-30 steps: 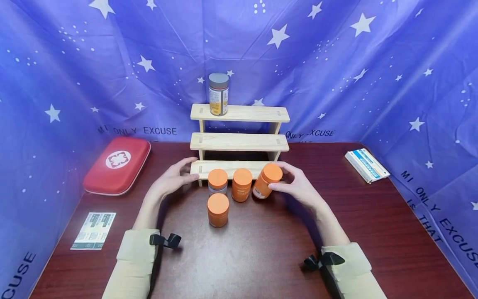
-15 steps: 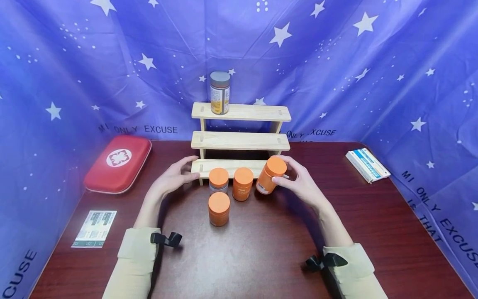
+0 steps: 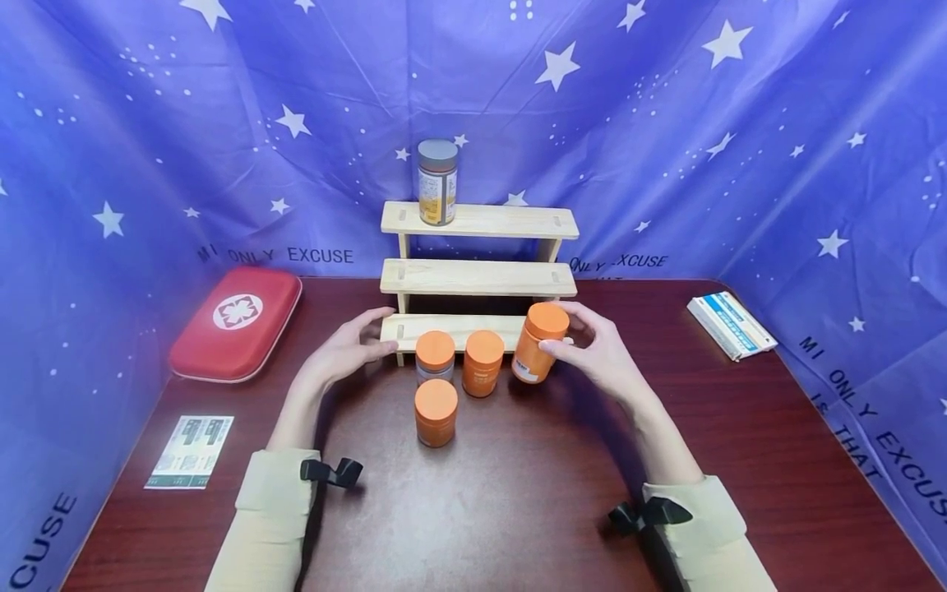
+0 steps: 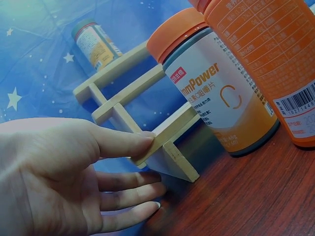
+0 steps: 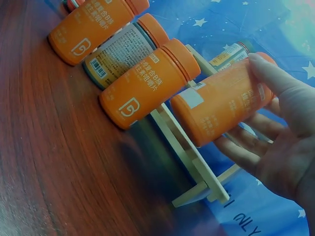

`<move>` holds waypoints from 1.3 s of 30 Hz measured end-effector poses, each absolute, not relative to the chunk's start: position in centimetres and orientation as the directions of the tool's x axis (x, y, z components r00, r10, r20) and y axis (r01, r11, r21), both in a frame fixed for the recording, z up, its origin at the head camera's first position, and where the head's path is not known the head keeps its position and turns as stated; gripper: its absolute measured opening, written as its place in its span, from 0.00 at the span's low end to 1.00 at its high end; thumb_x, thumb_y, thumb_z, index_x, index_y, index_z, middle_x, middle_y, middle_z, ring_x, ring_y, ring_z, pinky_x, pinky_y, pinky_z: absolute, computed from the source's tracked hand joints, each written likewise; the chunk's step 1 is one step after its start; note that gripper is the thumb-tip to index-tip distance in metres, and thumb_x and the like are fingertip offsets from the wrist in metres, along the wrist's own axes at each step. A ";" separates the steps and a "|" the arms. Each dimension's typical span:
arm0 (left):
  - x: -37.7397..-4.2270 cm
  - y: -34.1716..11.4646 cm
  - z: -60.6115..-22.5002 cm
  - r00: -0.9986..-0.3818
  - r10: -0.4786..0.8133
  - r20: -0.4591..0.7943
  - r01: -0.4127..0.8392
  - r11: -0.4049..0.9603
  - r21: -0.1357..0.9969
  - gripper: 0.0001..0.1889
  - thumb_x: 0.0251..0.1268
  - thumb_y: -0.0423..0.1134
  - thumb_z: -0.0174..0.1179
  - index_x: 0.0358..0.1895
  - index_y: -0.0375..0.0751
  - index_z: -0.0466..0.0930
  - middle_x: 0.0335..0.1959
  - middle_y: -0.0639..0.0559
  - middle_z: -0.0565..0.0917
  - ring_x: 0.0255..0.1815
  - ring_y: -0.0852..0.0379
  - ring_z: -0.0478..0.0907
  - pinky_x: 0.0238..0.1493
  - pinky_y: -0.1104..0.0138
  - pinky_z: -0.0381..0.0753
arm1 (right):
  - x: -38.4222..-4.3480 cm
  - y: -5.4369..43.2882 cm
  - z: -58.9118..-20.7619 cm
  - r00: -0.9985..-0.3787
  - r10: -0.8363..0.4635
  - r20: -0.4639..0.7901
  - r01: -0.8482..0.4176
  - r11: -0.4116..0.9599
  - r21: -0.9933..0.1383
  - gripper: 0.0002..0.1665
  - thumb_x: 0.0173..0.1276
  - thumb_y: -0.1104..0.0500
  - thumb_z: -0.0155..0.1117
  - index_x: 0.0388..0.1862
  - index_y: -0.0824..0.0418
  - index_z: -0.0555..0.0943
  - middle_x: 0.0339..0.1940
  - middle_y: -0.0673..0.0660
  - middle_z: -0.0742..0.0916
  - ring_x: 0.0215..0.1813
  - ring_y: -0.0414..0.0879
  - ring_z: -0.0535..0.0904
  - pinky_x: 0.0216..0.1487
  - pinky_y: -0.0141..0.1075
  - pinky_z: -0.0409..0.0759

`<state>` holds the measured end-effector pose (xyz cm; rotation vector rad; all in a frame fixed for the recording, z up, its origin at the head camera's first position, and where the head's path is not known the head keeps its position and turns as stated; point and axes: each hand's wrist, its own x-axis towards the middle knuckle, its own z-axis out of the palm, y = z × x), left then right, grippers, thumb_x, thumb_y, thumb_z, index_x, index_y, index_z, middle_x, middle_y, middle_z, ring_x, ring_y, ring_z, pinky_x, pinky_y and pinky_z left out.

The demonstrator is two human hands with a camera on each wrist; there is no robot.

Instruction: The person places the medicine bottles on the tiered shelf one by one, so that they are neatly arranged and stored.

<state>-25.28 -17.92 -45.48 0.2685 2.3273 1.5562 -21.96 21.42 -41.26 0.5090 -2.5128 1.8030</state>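
My left hand [image 3: 344,353] grips the left end of the lowest plank of a three-tier wooden rack [image 3: 473,278]; the left wrist view shows the thumb against the plank end, other fingers below. My right hand [image 3: 602,353] holds an orange pill bottle [image 5: 216,108] between thumb and fingers, lifted off the table at the right front of the lowest tier. In front of the rack stand another orange bottle [image 3: 482,374], an orange-capped bottle with a grey-and-white body [image 4: 221,88] and, nearer, a third orange bottle [image 3: 436,419]. A grey-capped bottle [image 3: 438,193] stands on the top tier.
At the left lie a red zip case [image 3: 237,325] with a white emblem and a flat printed blister sheet [image 3: 190,452]. A blue-and-white box [image 3: 731,325] lies at the far right. Star-patterned blue cloth [image 3: 488,90] hangs behind the dark wooden table [image 3: 503,510].
The orange bottle in my right hand has risen, shifted slightly right and become more upright. My left hand keeps its place at the rack's end.
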 end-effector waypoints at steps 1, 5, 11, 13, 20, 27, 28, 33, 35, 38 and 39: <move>-25.3 -17.9 -45.5 -0.929 0.333 -0.164 -0.024 0.385 0.923 0.37 0.73 0.35 0.61 0.81 0.38 0.55 0.65 0.28 0.75 0.60 0.41 0.78 0.61 0.54 0.83 | -22.0 21.4 -41.1 -0.950 -0.248 0.190 -0.258 0.284 -0.923 0.29 0.65 0.64 0.74 0.65 0.57 0.79 0.49 0.42 0.89 0.47 0.39 0.85 0.50 0.28 0.83; -25.3 -17.9 -45.5 -0.929 0.334 -0.161 -0.019 0.392 0.920 0.37 0.73 0.35 0.61 0.81 0.38 0.56 0.64 0.28 0.75 0.59 0.43 0.79 0.59 0.56 0.83 | -22.2 21.4 -40.2 -0.955 -0.237 0.178 -0.244 0.284 -0.927 0.26 0.65 0.63 0.74 0.62 0.61 0.81 0.45 0.41 0.90 0.42 0.38 0.85 0.44 0.28 0.83; -25.2 -17.9 -45.4 -0.928 0.334 -0.164 -0.021 0.395 0.919 0.37 0.73 0.36 0.61 0.81 0.38 0.56 0.64 0.28 0.76 0.57 0.45 0.80 0.57 0.60 0.84 | -24.0 21.7 -37.6 -0.945 -0.287 0.155 -0.244 0.306 -0.920 0.26 0.66 0.62 0.74 0.63 0.60 0.80 0.47 0.42 0.90 0.47 0.39 0.87 0.50 0.29 0.85; -25.3 -17.8 -45.4 -0.927 0.338 -0.164 -0.017 0.398 0.917 0.37 0.74 0.36 0.61 0.81 0.37 0.55 0.64 0.27 0.75 0.57 0.45 0.80 0.57 0.59 0.84 | -24.9 21.9 -36.5 -0.949 -0.278 0.151 -0.236 0.304 -0.923 0.26 0.66 0.61 0.73 0.63 0.59 0.81 0.47 0.42 0.90 0.48 0.39 0.86 0.51 0.30 0.85; -25.3 -17.8 -45.5 -0.926 0.331 -0.182 -0.035 0.404 0.914 0.38 0.73 0.36 0.62 0.81 0.40 0.55 0.66 0.28 0.75 0.60 0.42 0.79 0.60 0.56 0.83 | -28.4 21.3 -31.4 -0.968 -0.201 0.151 -0.184 0.159 -0.970 0.22 0.66 0.61 0.74 0.59 0.55 0.83 0.48 0.49 0.90 0.49 0.43 0.85 0.47 0.34 0.87; -25.4 -18.0 -45.7 -0.926 0.331 -0.180 -0.029 0.413 0.910 0.38 0.74 0.36 0.62 0.82 0.40 0.55 0.66 0.28 0.75 0.61 0.41 0.78 0.62 0.55 0.82 | -32.3 18.7 -26.9 -0.966 -0.173 0.190 -0.204 0.064 -0.977 0.23 0.63 0.62 0.77 0.56 0.57 0.82 0.48 0.53 0.89 0.50 0.46 0.86 0.47 0.36 0.89; -25.4 -18.0 -45.7 -0.925 0.333 -0.181 -0.030 0.412 0.911 0.38 0.74 0.36 0.61 0.82 0.40 0.54 0.65 0.28 0.75 0.61 0.42 0.78 0.62 0.55 0.82 | -32.7 18.4 -26.5 -0.967 -0.173 0.186 -0.201 0.075 -0.977 0.23 0.62 0.62 0.77 0.56 0.57 0.82 0.47 0.53 0.89 0.51 0.46 0.86 0.47 0.37 0.89; -25.5 -18.0 -45.7 -0.924 0.335 -0.183 -0.035 0.404 0.914 0.38 0.73 0.36 0.62 0.82 0.40 0.54 0.65 0.28 0.76 0.59 0.43 0.79 0.62 0.55 0.82 | -34.5 17.1 -25.0 -0.971 -0.181 0.157 -0.191 0.187 -0.964 0.26 0.62 0.57 0.79 0.58 0.53 0.81 0.48 0.51 0.88 0.54 0.46 0.84 0.51 0.40 0.88; -25.5 -18.0 -45.7 -0.925 0.334 -0.184 -0.037 0.402 0.915 0.38 0.73 0.36 0.62 0.82 0.40 0.55 0.65 0.28 0.76 0.59 0.43 0.79 0.62 0.54 0.82 | -35.1 16.7 -24.6 -0.971 -0.191 0.144 -0.184 0.214 -0.959 0.27 0.62 0.56 0.79 0.59 0.53 0.81 0.49 0.51 0.87 0.56 0.46 0.83 0.54 0.42 0.87; -25.5 -18.0 -45.6 -0.924 0.333 -0.187 -0.040 0.404 0.914 0.38 0.73 0.36 0.62 0.82 0.41 0.55 0.65 0.28 0.75 0.60 0.43 0.79 0.62 0.54 0.82 | -36.1 16.2 -24.5 -0.972 -0.207 0.115 -0.160 0.218 -0.963 0.26 0.62 0.57 0.78 0.59 0.53 0.81 0.51 0.51 0.87 0.58 0.48 0.83 0.58 0.45 0.87; -25.4 -18.1 -45.7 -0.924 0.333 -0.188 -0.040 0.405 0.914 0.38 0.73 0.36 0.62 0.82 0.41 0.55 0.65 0.28 0.75 0.60 0.43 0.79 0.62 0.54 0.82 | -36.4 16.0 -24.5 -0.971 -0.214 0.105 -0.153 0.225 -0.962 0.27 0.63 0.57 0.78 0.60 0.53 0.81 0.52 0.51 0.87 0.59 0.48 0.83 0.59 0.46 0.86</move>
